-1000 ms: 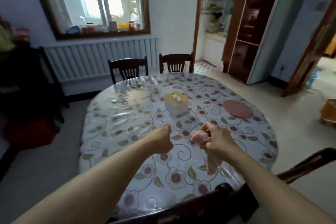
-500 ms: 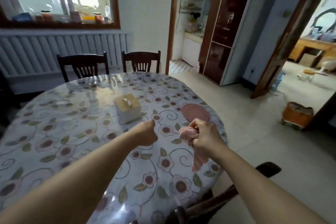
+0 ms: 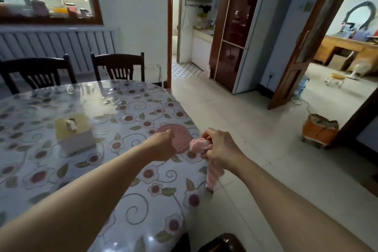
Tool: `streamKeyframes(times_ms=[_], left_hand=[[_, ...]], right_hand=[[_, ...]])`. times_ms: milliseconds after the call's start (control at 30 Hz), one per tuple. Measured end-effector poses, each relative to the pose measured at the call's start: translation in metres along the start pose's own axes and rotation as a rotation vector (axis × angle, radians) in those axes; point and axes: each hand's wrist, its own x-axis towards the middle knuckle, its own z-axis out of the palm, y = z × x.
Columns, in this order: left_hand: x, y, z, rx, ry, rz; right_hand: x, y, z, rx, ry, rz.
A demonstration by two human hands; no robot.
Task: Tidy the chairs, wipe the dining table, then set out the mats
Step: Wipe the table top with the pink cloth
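The oval dining table [image 3: 126,188] wears a flowered cloth under clear plastic. A round pink mat [image 3: 181,136] lies near its right edge. My right hand [image 3: 219,148] grips a bunched pink cloth [image 3: 199,145], whose tail hangs down past the table's edge. My left hand [image 3: 162,145] is curled into a fist over the table just left of the mat and holds nothing that I can see. Two dark wooden chairs [image 3: 119,67] [image 3: 37,72] stand at the far side. The top of a third dark chair [image 3: 222,242] shows at the bottom edge.
A white tissue box [image 3: 73,135] with a yellow lid sits on the table. A dark red fridge [image 3: 235,32] stands by the kitchen doorway. An orange basket [image 3: 319,131] rests on the tiled floor at right. A radiator [image 3: 57,45] runs under the window.
The view has swung to the right, so the table has slid left and the doorways fill more of the frame. Both hands keep their pose, and the right hand still grips the cloth.
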Motion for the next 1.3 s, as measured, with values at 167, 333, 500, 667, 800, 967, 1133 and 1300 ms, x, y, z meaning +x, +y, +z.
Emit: streamKeyframes(times_ms=[167, 333, 500, 667, 800, 967, 1133, 1300], left_hand=[[0.05, 0.076, 0.022, -0.023, 0.046, -0.124], [0.095, 0.107, 0.03, -0.028, 0.059, -0.247], [0.142, 0.09, 0.018, -0.094, 0.08, -0.443], [0.209, 0.065, 0.012, -0.134, 0.103, -0.582], [0.249, 0.057, 0.008, -0.242, 0.108, -0.651], [0.295, 0.043, -0.012, -0.274, 0.146, -0.748], [0.355, 0.033, -0.031, -0.306, 0.215, -0.9], [0.403, 0.031, -0.046, -0.347, 0.26, -1.055]], right_hand=[[0.057, 0.088, -0.035, 0.028, -0.083, -0.095], [0.125, 0.137, -0.05, 0.019, -0.17, -0.175], [0.199, 0.156, -0.045, 0.012, -0.264, -0.279], [0.282, 0.164, -0.035, 0.024, -0.325, -0.332], [0.341, 0.158, -0.027, 0.017, -0.391, -0.367], [0.419, 0.14, -0.012, -0.024, -0.495, -0.499], [0.509, 0.127, 0.004, -0.037, -0.601, -0.644], [0.592, 0.121, 0.019, -0.061, -0.674, -0.777]])
